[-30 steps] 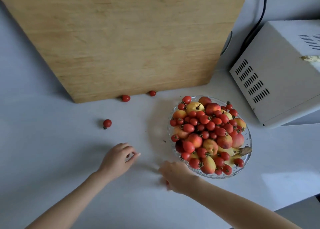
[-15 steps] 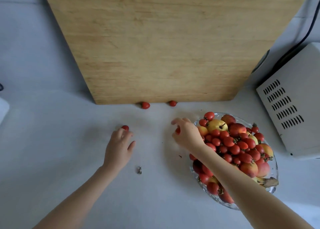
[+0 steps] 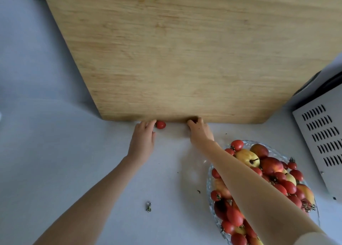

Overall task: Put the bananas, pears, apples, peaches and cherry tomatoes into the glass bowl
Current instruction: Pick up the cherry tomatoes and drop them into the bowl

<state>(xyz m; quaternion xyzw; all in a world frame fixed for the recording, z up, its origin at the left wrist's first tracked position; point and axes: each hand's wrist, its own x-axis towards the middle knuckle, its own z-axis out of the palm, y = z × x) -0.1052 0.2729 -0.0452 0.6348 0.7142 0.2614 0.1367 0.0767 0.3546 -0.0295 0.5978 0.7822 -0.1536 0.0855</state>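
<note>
A glass bowl [image 3: 208, 181] at the lower right is heaped with cherry tomatoes, a yellow pear [image 3: 248, 157] and peaches [image 3: 271, 165]. One loose cherry tomato [image 3: 160, 124] lies against the lower edge of the wooden board [image 3: 185, 50]. My left hand [image 3: 143, 137] is just left of it, fingertips touching it; its palm faces down and is hidden. My right hand [image 3: 199, 131] reaches over the bowl to the board's edge. Its fingers are curled tight over the spot where a second tomato lay, which is out of sight.
A white vented appliance [image 3: 322, 142] stands at the right, close to the bowl. A small green tomato stem [image 3: 148, 207] and a few dark crumbs lie on the pale table between my arms. The board leans up and fills the back.
Both hands have moved forward to the board's edge. My right hand left the bowl and covers the right-hand tomato. My left hand left the spot of the nearer tomato, which I no longer see.
</note>
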